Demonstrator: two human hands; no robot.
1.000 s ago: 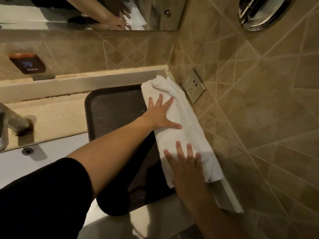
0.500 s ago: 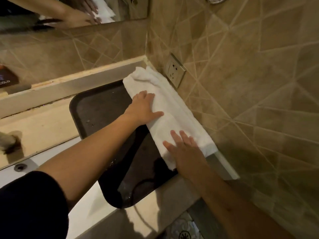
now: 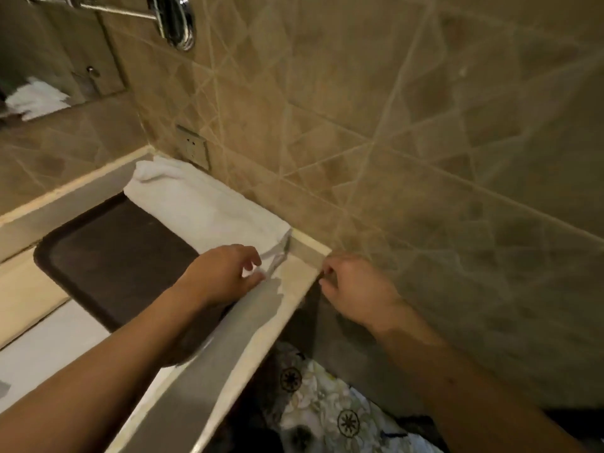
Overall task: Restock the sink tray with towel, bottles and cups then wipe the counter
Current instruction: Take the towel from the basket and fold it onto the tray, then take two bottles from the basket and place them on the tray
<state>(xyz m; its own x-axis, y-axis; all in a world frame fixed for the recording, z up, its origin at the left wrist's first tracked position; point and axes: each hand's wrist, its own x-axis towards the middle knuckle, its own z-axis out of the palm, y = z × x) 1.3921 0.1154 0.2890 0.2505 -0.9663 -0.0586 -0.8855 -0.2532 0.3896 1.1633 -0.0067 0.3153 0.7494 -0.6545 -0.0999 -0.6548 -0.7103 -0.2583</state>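
A folded white towel (image 3: 199, 204) lies along the right side of the dark brown tray (image 3: 108, 256), against the tiled wall. My left hand (image 3: 225, 273) is at the towel's near end, with thumb and fingers pinched on its corner. Off the towel, my right hand (image 3: 353, 286) hovers beside the counter's near right corner (image 3: 294, 276), fingers loosely curled and holding nothing. No bottles or cups are in view.
A wall socket (image 3: 192, 148) sits just above the towel's far end. A mirror (image 3: 49, 60) and a chrome fitting (image 3: 176, 21) are at the upper left. The white sink basin (image 3: 42, 348) is at the lower left, and patterned floor (image 3: 320, 403) shows below the counter edge.
Both hands have drawn back toward me from the towel's top. The left now pinches its near corner and the right has left it. The view has swung right and down.
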